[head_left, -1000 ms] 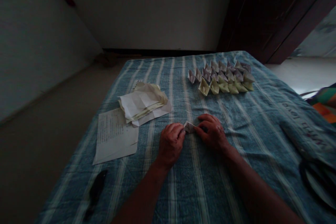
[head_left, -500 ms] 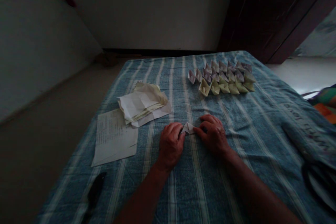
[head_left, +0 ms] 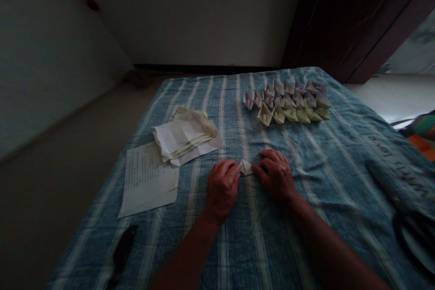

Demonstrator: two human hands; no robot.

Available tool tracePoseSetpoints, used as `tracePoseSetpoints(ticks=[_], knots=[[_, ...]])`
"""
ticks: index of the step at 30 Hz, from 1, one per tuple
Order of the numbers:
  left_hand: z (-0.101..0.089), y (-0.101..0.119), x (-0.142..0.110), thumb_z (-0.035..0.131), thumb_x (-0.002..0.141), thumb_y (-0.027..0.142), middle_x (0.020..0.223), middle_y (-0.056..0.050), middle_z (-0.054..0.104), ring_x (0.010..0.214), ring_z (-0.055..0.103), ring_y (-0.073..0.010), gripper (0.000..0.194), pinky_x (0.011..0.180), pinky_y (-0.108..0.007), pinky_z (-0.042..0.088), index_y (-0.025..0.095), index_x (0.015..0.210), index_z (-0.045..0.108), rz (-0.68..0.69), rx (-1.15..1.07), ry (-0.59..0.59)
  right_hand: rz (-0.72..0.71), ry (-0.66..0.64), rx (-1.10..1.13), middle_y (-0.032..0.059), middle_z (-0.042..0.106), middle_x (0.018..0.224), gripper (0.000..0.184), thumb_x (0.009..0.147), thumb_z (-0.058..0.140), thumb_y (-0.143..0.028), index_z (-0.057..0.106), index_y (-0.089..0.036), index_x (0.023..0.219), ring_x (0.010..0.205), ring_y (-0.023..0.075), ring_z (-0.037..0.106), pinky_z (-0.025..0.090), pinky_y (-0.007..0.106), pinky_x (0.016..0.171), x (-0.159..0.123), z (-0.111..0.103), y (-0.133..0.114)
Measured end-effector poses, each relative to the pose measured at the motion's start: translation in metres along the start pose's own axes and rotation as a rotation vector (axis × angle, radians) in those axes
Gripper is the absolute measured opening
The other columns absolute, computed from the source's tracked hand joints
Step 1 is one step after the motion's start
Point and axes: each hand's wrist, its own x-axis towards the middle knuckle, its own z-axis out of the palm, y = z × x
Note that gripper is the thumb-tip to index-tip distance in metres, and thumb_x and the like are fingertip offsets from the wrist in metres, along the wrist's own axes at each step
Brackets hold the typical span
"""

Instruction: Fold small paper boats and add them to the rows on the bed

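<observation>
A small folded piece of white paper (head_left: 246, 168) lies on the striped cloth between my hands. My left hand (head_left: 222, 186) is closed at its left end, thumb and fingers pressed together on the paper. At the right end, the fingertips of my right hand (head_left: 276, 174) pinch or press the paper's corner, the other fingers curled. Parts of the paper are hidden under my fingers. Beyond my right hand stand several folded paper boats in rows, yellowish ones (head_left: 264, 115) in front and pale purple ones (head_left: 248, 100) behind.
Creased loose sheets (head_left: 180, 133) are stacked at the left, partly over a printed page (head_left: 149, 186). A dark-bladed knife (head_left: 124, 247) lies at the front left. Large black-handled scissors (head_left: 397, 208) rest at the right edge. A blue striped cloth (head_left: 190, 240) covers the table.
My left thumb has shifted up against its fingers at the paper's left end. My right hand stays nearly still at the other end. The whole view has moved very slightly.
</observation>
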Motion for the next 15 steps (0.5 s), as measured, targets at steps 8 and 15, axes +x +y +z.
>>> tracePoseSetpoints(ticks=[8,15], knots=[[-0.0011,0.0020,0.0004,0.056,0.086,0.012,0.106,-0.008,0.064,0.101,0.057,-0.0239,0.021,0.088,-0.041,0.050,0.019,0.101,0.069,0.007,0.046,-0.021,-0.009,0.004,0.011,0.0080,0.066,0.099,0.021,0.085,0.061,-0.025,0.061,-0.021,0.064,0.097,0.0240,0.057,0.042,0.041,0.087,0.0009,-0.0012,-0.0015],[-0.0005,0.0000,0.0001,0.055,0.086,0.012,0.107,-0.009,0.064,0.100,0.057,-0.0242,0.022,0.086,-0.040,0.051,0.019,0.102,0.069,0.019,0.061,-0.033,-0.003,-0.003,0.004,0.0081,0.065,0.097,0.022,0.085,0.060,-0.022,0.060,-0.021,0.063,0.097,0.0238,0.057,0.042,0.041,0.087,0.0013,-0.0017,-0.0025]])
